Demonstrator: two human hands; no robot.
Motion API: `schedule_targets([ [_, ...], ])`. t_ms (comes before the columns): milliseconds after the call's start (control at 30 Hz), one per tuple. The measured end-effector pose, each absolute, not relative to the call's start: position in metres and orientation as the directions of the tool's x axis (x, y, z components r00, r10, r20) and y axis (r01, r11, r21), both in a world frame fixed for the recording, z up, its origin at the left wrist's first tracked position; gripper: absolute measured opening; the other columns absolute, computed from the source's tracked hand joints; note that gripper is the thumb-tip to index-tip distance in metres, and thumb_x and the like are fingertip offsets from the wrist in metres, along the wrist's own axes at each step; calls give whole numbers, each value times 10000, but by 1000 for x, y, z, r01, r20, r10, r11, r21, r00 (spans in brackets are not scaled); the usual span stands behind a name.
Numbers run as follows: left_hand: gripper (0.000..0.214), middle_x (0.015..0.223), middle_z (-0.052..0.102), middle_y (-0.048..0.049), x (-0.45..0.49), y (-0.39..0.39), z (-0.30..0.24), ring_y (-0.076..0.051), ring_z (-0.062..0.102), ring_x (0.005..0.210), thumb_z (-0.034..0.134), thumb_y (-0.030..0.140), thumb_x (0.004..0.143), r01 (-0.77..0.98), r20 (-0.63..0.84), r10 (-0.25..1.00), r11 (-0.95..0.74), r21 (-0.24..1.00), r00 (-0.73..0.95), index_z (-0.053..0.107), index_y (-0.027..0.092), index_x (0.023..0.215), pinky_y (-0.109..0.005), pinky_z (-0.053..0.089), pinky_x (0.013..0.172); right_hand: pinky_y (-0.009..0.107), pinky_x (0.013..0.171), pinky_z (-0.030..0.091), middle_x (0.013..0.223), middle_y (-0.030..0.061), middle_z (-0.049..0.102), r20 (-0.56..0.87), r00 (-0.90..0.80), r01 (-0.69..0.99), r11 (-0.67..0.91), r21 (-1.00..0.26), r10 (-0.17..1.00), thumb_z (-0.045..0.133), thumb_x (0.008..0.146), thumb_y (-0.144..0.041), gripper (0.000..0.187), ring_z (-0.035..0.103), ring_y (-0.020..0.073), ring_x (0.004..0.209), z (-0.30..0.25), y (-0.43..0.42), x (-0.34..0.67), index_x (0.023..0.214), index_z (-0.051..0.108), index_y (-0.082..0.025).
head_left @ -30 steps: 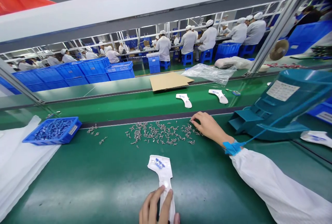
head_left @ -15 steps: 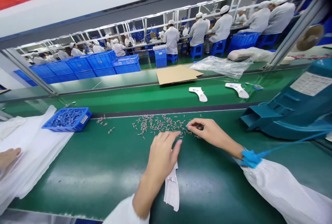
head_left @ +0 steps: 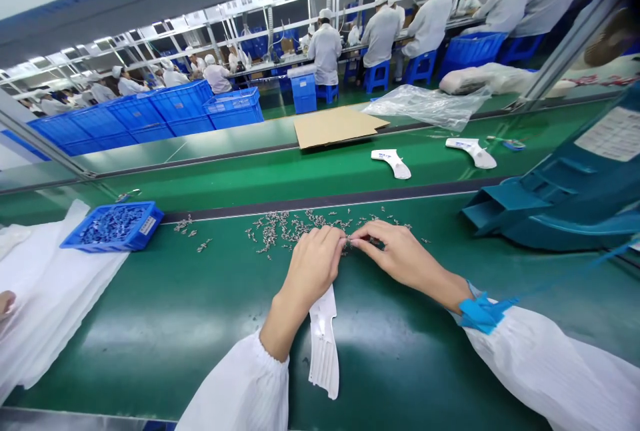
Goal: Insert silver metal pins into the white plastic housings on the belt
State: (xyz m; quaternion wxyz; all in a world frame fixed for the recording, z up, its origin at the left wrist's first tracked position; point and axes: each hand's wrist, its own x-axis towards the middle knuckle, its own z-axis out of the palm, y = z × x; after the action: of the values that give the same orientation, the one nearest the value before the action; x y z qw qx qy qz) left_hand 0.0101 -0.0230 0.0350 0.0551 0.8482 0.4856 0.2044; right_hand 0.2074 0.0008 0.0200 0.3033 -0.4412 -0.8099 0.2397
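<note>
Left hand (head_left: 313, 261) and right hand (head_left: 395, 254) meet in closed pinches, any catch too small to tell, at scattered small silvery metal parts (head_left: 273, 228). A white, elongated plastic shell (head_left: 324, 348) extends from beneath the nearer left hand, lengthwise toward the foreground.

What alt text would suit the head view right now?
Left hand and right hand nearly meet over small silvery parts scattered on a green table, a white piece partly hidden by the left. A blue tray of blue pieces sits left, a teal machine right.

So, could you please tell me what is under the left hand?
The near end of a white piece shows below the left hand; the piece's far end is covered.
</note>
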Motion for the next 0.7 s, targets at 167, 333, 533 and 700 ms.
schedule_targets([
  [167, 208, 1002, 656, -23, 6, -23, 36, -168, 574, 890, 378, 233, 1027, 772, 298, 811, -577, 267, 504, 577, 207, 1082, -310, 430, 788, 346, 736, 510, 888, 46, 759, 227, -420, 577, 452, -681, 879, 541, 926, -338, 197, 670, 227, 805, 22, -3, 206, 894, 714, -250],
  [333, 187, 990, 685, -16, 2, -24, 35, -174, 582, 911, 429, 207, 999, 745, 305, 780, -619, 250, 546, 610, 207, 1047, -321, 418, 800, 288, 624, 498, 793, 6, 752, 89, -416, 515, 315, -797, 905, 576, 899, -386, 217, 664, 191, 707, 19, -4, 205, 861, 735, -243],
  [533, 187, 1018, 702, -10, 0, -23, 35, -180, 581, 940, 453, 269, 1009, 737, 299, 767, -635, 231, 567, 625, 208, 1052, -328, 405, 823, 279, 632, 496, 769, 3, 748, 38, -421, 480, 258, -838, 906, 602, 882, -403, 232, 665, 182, 703, 14, -2, 207, 838, 739, -221],
  [700, 244, 1022, 689, -5, -1, -22, 34, -179, 558, 941, 382, 290, 1043, 751, 277, 784, -617, 237, 556, 614, 217, 1069, -320, 384, 815, 296, 707, 515, 867, 7, 773, 32, -426, 479, 256, -840, 904, 599, 902, -404, 224, 694, 198, 786, 20, -2, 209, 882, 740, -231],
])
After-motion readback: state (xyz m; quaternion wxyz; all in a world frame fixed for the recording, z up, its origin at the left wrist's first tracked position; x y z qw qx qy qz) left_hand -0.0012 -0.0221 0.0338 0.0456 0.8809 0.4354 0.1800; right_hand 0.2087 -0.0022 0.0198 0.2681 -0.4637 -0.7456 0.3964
